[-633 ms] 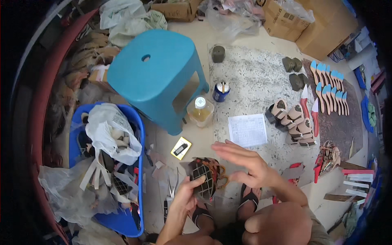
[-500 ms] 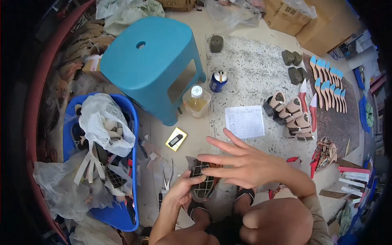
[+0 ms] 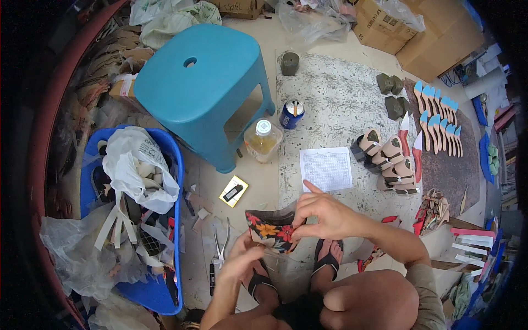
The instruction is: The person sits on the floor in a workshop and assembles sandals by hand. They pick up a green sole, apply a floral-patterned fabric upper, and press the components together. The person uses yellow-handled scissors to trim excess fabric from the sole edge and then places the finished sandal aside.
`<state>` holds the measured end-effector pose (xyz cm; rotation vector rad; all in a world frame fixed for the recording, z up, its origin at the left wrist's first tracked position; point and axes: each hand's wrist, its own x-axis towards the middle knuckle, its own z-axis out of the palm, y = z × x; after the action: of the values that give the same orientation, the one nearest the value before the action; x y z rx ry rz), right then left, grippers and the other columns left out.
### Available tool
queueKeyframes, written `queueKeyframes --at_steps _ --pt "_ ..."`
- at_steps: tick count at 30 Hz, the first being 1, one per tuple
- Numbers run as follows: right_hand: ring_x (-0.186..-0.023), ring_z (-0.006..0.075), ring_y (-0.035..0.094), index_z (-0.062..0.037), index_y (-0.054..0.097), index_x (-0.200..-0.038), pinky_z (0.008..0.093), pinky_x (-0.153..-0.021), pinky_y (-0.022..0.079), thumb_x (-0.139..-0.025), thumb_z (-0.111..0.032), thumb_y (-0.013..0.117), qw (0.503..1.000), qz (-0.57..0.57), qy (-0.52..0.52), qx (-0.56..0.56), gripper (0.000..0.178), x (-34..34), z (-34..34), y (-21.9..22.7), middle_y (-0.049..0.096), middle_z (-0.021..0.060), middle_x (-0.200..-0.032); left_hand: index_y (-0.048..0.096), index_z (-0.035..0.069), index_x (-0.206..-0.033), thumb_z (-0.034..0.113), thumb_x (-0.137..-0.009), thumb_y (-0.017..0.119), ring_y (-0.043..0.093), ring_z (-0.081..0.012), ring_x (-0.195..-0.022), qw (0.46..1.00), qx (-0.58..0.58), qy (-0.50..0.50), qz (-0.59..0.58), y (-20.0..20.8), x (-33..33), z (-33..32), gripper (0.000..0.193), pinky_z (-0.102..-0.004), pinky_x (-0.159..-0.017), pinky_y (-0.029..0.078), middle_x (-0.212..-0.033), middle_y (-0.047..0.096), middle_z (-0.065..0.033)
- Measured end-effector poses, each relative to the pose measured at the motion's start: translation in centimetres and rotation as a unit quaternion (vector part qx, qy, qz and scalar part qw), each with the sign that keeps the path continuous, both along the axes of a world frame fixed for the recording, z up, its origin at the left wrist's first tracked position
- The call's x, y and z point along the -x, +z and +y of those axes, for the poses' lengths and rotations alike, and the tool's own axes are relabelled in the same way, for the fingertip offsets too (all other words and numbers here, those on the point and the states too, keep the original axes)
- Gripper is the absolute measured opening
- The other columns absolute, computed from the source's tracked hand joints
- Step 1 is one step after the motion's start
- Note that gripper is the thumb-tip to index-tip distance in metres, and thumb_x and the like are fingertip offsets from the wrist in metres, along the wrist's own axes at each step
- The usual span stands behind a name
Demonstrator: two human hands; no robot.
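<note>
Between my hands, above my feet, is a flower-patterned shoe upper (image 3: 269, 231), black with red and orange blooms and a dark, partly see-through edge. My left hand (image 3: 242, 257) grips its lower left side, the fingers partly hidden. At its right end my right hand (image 3: 324, 215) pinches the material between thumb and fingers, with one finger pointing up. Pliers (image 3: 221, 245) lie left of my left hand, beside a black pen-like tool (image 3: 212, 278). Beyond the hands are a printed sheet (image 3: 325, 169) and a yellow box with a small black device (image 3: 234, 191) on it.
A blue stool (image 3: 198, 71) stands far left, near a bottle (image 3: 263, 142) and a can (image 3: 292, 114). Blue bin (image 3: 179, 236) holds bags and scraps. At right are wrapped shoe heels (image 3: 389, 159), red-handled knives (image 3: 418, 159), blue-tipped shoe shanks (image 3: 434, 129) and cardboard boxes (image 3: 440, 41).
The shoe upper has turned from its dark, grid-patterned side to its floral side. My right hand's spread fingers have come down and closed on its right end.
</note>
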<state>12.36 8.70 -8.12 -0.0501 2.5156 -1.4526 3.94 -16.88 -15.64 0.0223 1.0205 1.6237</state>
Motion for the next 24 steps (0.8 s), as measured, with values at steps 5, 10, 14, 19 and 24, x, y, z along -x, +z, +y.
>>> queueKeyframes --at_steps 5,10,14,19,24 --pt "-0.093 0.0235 0.065 -0.0039 0.071 -0.095 0.0509 -0.113 0.025 -0.08 -0.028 0.077 0.991 -0.073 -0.106 0.045 0.029 -1.2 -1.2 -1.5 0.069 0.0093 -0.091 0.059 -0.005 -0.119 0.003 -0.08 0.074 0.066 -0.0151 -0.095 0.993 0.087 0.049 0.063 2.7 -0.1 2.6 0.042 -0.0292 -0.087 0.051 -0.107 0.07 -0.0106" --pt "-0.087 0.0146 0.065 0.0017 0.068 -0.104 0.0315 -0.081 0.05 -0.085 -0.024 0.075 0.967 -0.018 -0.19 0.17 0.033 -0.9 -2.4 -1.6 0.07 0.0095 -0.09 0.063 -0.007 -0.114 0.006 -0.08 0.076 0.067 -0.0117 -0.082 0.985 0.134 0.018 0.104 3.6 0.0 2.7 0.038 -0.0255 -0.075 0.053 -0.098 0.071 -0.0094" --pt "-0.08 0.0081 0.061 0.0025 0.068 -0.101 0.0261 -0.069 0.05 -0.09 -0.018 0.07 0.944 -0.115 -0.171 0.259 0.023 -0.7 -2.8 -2.1 0.07 0.0053 -0.087 0.065 -0.006 -0.112 0.008 -0.08 0.078 0.064 -0.01 -0.078 0.983 0.143 -0.01 0.114 3.4 -0.3 2.6 0.038 -0.024 -0.071 0.051 -0.096 0.071 -0.0075" --pt "-0.078 0.0069 0.06 0.0029 0.068 -0.097 0.0257 -0.07 0.05 -0.095 -0.015 0.064 0.886 -0.199 -0.208 0.364 0.018 -0.5 -3.0 -1.9 0.069 0.0035 -0.086 0.066 -0.004 -0.112 0.01 -0.079 0.079 0.061 -0.0079 -0.075 0.984 0.135 -0.009 0.114 3.3 -0.4 2.4 0.039 -0.0222 -0.067 0.048 -0.093 0.07 -0.0048" --pt "-0.077 0.008 0.062 0.0021 0.066 -0.097 0.0255 -0.069 0.05 -0.096 -0.015 0.062 0.86 -0.251 -0.222 0.385 0.018 -0.3 -3.3 -2.3 0.069 0.0042 -0.087 0.066 -0.004 -0.113 0.01 -0.079 0.079 0.06 -0.0071 -0.076 0.985 0.137 -0.014 0.108 2.7 -0.6 2.0 0.039 -0.0225 -0.068 0.048 -0.093 0.07 -0.0035"
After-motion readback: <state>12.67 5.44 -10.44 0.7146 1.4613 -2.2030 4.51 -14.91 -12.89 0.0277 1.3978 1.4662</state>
